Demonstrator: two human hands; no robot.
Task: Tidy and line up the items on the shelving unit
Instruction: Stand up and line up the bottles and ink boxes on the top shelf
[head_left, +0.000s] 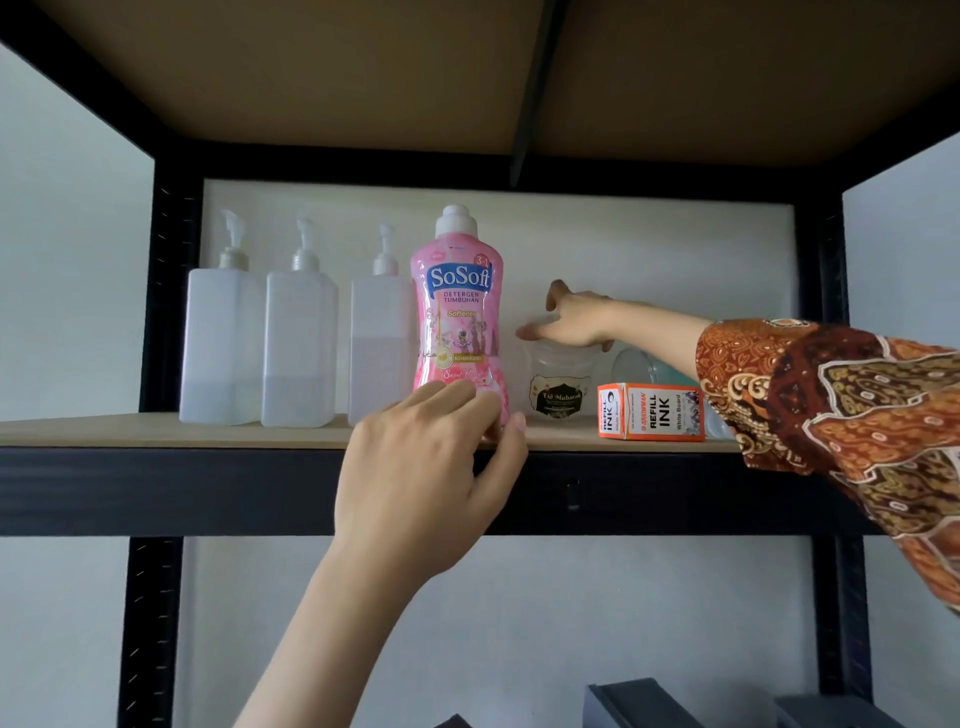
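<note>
On the wooden shelf (156, 430) stand three white pump bottles (298, 338) in a row at the left. Beside them is a pink SoSoft detergent bottle (457, 312), upright. My left hand (431, 467) reaches up at its base, fingertips and thumb around the bottom of it. To the right sits a clear jar (558, 384) with a dark label. My right hand (571, 325) rests on the jar's lid, fingers spread over it. An orange and white refill ink box (652, 413) lies at the shelf's front right.
A clear glass or cup (636, 366) lies behind the ink box, partly hidden by my patterned sleeve (841, 415). The black metal frame (171, 291) and the upper shelf board (311, 78) close in the space. Dark boxes (634, 704) show on the level below.
</note>
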